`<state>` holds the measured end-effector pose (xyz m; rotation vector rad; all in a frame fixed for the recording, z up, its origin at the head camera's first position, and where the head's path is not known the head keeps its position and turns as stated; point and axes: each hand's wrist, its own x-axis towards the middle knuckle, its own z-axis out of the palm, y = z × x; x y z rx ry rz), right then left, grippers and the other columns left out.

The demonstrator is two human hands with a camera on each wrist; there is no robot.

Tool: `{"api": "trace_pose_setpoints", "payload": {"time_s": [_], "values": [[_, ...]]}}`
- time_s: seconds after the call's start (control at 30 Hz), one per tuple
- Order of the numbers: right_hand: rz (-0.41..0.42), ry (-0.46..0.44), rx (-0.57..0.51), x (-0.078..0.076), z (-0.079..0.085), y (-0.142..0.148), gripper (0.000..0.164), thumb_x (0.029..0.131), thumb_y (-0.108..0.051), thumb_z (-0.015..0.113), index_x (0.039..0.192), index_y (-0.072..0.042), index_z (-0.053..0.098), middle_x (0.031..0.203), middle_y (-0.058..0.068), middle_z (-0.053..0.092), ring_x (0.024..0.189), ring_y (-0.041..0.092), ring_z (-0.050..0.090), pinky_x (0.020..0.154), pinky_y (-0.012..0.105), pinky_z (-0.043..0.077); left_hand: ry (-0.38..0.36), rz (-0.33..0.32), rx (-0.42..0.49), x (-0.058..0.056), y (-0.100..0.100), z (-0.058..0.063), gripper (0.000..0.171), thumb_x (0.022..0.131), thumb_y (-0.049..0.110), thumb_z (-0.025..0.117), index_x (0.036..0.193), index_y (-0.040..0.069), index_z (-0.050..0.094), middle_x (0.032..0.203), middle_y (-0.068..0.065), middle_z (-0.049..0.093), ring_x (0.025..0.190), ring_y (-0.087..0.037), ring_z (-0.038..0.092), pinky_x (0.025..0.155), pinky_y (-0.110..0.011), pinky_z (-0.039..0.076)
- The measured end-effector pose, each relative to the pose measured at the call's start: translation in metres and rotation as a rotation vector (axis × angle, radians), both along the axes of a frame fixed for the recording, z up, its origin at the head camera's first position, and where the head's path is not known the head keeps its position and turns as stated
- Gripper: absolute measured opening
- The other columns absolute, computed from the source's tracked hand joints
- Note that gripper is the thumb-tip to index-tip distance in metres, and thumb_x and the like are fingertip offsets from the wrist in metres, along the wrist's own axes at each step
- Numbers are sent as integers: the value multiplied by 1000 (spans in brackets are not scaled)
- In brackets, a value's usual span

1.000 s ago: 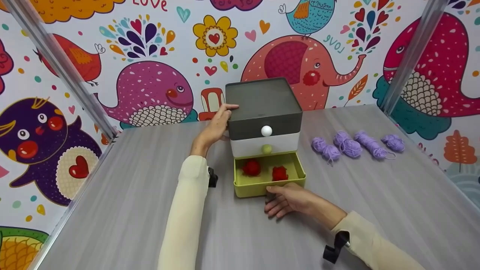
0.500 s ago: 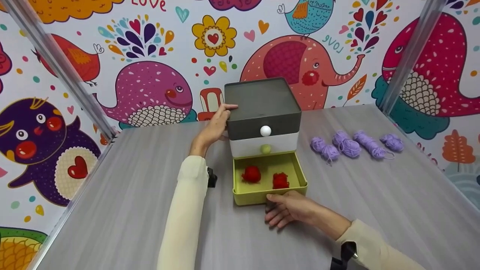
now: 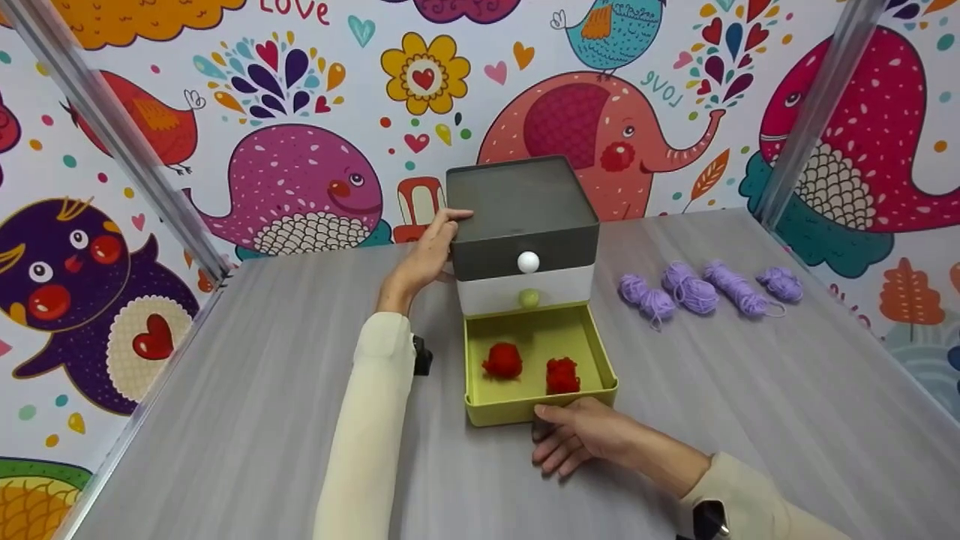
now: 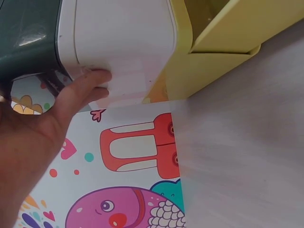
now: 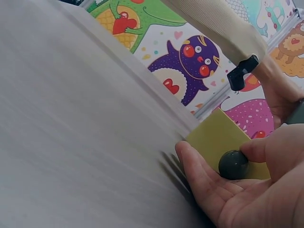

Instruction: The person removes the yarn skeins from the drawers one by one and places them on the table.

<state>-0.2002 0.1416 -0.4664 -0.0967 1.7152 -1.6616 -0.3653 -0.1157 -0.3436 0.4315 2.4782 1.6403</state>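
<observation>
A small three-tier drawer box [image 3: 517,199] has a dark grey top tier, a white middle tier and a yellow-green bottom drawer [image 3: 487,414], which is pulled out towards me. Inside the drawer lie a red yarn ball [image 3: 502,361] on the left and another red yarn bundle [image 3: 562,376] on the right. My right hand [image 3: 589,435] pinches the drawer's dark round knob [image 5: 232,165] between thumb and fingers. My left hand [image 3: 427,259] presses the box's left side, one finger over the top edge, and fingertips rest on the white tier [image 4: 123,42] in the left wrist view.
Several purple yarn skeins [image 3: 690,289] lie in a row on the grey table [image 3: 285,420], right of the box. Behind stands a wall panel [image 3: 315,67] printed with cartoon animals, with metal posts [image 3: 817,112] at the corners.
The bottom drawer has slid further out towards me, with my right hand on its knob, showing more of the red yarn. My left hand has stayed against the box.
</observation>
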Motion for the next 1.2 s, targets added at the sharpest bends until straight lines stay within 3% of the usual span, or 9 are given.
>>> {"api": "trace_pose_setpoints", "payload": {"time_s": [0.5, 0.77, 1.0, 1.2], "values": [[13, -19, 11, 9, 0, 2, 52, 102, -41, 54, 109, 9, 65, 89, 16, 77, 70, 18, 74, 62, 31, 61, -5, -4, -12, 0, -1, 2, 39, 108, 39, 27, 145, 33, 38, 143, -18, 42, 123, -44, 56, 95, -66, 51], [60, -7, 129, 8, 7, 6, 57, 100, -48, 55, 103, 7, 68, 83, 15, 77, 62, 15, 72, 58, 31, 61, -20, -5, 8, 0, 0, 2, 38, 108, 37, 27, 144, 33, 39, 141, -18, 44, 123, -44, 56, 96, -67, 49], [164, 124, 254, 9, 24, 11, 51, 100, -44, 57, 93, 4, 74, 79, 17, 76, 56, 13, 69, 52, 28, 58, -23, -4, -9, -1, 0, 2, 38, 109, 39, 28, 144, 34, 39, 148, -17, 38, 124, -41, 53, 98, -67, 48], [185, 252, 208, 3, 41, 13, 37, 100, -30, 60, 102, 5, 72, 87, 17, 77, 60, 11, 69, 55, 24, 57, -20, -6, -17, -1, 0, 3, 38, 109, 39, 27, 145, 35, 38, 149, -17, 37, 126, -42, 52, 98, -66, 49]]}}
